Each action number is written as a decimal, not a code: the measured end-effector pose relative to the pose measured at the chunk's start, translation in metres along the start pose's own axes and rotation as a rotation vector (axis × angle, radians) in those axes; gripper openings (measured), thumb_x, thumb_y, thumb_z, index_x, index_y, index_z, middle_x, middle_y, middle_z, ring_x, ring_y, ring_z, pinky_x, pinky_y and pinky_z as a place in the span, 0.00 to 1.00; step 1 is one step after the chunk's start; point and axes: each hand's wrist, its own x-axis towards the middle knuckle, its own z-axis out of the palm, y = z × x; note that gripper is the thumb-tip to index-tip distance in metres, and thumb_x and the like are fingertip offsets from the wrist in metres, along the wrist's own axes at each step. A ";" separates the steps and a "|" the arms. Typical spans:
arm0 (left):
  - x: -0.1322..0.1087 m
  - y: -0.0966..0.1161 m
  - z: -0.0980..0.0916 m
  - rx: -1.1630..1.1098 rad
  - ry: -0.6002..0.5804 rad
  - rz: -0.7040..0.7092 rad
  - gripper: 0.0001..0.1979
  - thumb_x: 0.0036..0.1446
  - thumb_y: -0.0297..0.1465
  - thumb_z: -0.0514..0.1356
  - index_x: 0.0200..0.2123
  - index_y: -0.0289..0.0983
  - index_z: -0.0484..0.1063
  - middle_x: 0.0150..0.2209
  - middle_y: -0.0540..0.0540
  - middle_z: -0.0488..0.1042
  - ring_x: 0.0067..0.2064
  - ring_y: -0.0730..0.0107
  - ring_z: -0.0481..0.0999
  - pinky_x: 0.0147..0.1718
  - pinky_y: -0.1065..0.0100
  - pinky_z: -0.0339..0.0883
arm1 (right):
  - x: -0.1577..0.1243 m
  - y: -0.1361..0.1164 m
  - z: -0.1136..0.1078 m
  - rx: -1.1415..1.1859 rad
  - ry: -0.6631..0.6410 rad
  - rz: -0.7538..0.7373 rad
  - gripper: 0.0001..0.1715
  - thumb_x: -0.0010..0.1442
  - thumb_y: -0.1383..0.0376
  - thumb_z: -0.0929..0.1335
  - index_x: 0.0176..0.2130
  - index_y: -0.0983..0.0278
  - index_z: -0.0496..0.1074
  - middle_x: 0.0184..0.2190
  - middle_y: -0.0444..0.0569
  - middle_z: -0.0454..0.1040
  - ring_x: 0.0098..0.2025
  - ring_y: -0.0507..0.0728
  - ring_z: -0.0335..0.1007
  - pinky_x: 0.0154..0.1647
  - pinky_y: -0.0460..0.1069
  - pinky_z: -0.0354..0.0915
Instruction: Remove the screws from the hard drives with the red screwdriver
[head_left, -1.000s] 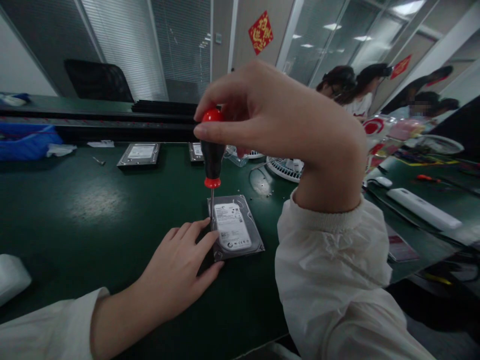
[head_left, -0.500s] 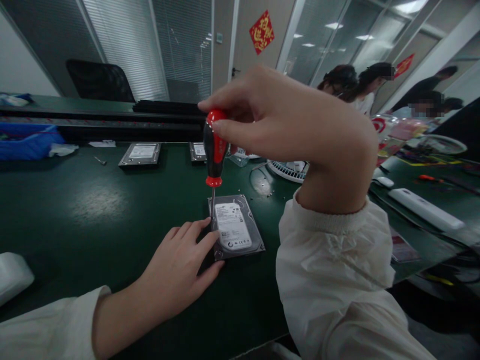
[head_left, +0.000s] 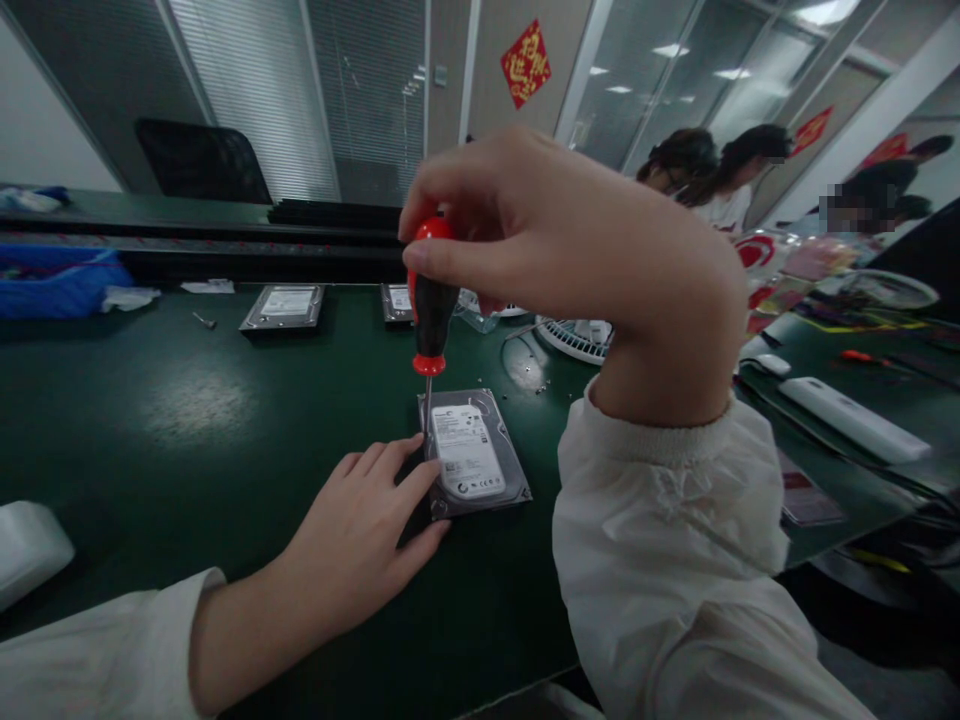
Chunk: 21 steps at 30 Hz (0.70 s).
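A silver hard drive point(head_left: 472, 455) with a white label lies flat on the green table point(head_left: 187, 420). My left hand point(head_left: 360, 535) rests on the table beside it, fingers stretched out and pressing against the drive's left edge. My right hand point(head_left: 555, 250) is raised above it, fingertips pinched round the top of a red and black screwdriver point(head_left: 429, 300). The screwdriver stands upright with its tip on the drive's far left corner.
Two more hard drives point(head_left: 282, 306) point(head_left: 394, 302) lie at the table's far side by a black rail. A white fan point(head_left: 577, 338) and small screws point(head_left: 534, 375) sit behind the drive. A blue bin point(head_left: 52, 282) is far left. Other people point(head_left: 697, 180) work at the right.
My right hand's fingers have shifted round the screwdriver's top, and the handle has turned slightly. The left hand and the drive stay where they were.
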 end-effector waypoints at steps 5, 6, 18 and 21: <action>0.000 -0.001 0.000 -0.002 -0.008 -0.004 0.20 0.61 0.37 0.60 0.55 0.38 0.70 0.58 0.34 0.69 0.54 0.45 0.71 0.47 0.45 0.71 | 0.000 0.004 -0.003 -0.001 -0.023 -0.001 0.20 0.68 0.56 0.62 0.42 0.66 0.77 0.27 0.43 0.75 0.28 0.48 0.70 0.28 0.43 0.59; 0.000 -0.001 0.001 -0.001 -0.009 -0.004 0.20 0.61 0.37 0.60 0.55 0.38 0.70 0.58 0.34 0.69 0.54 0.46 0.71 0.47 0.45 0.71 | -0.001 0.004 -0.004 -0.007 -0.026 -0.011 0.20 0.68 0.57 0.62 0.42 0.67 0.77 0.29 0.43 0.76 0.29 0.48 0.70 0.28 0.44 0.60; -0.001 -0.002 0.000 0.012 -0.004 -0.005 0.21 0.60 0.38 0.61 0.56 0.39 0.70 0.58 0.34 0.70 0.54 0.45 0.72 0.47 0.45 0.71 | -0.005 0.003 -0.007 -0.103 -0.061 0.021 0.18 0.65 0.54 0.65 0.33 0.64 0.72 0.26 0.42 0.65 0.27 0.49 0.55 0.29 0.48 0.49; 0.000 -0.001 0.000 0.016 0.005 0.000 0.20 0.60 0.37 0.61 0.55 0.38 0.71 0.58 0.34 0.70 0.54 0.45 0.72 0.47 0.45 0.71 | -0.004 0.002 -0.007 -0.107 -0.049 0.024 0.16 0.65 0.54 0.65 0.38 0.63 0.73 0.29 0.42 0.69 0.28 0.49 0.59 0.30 0.47 0.51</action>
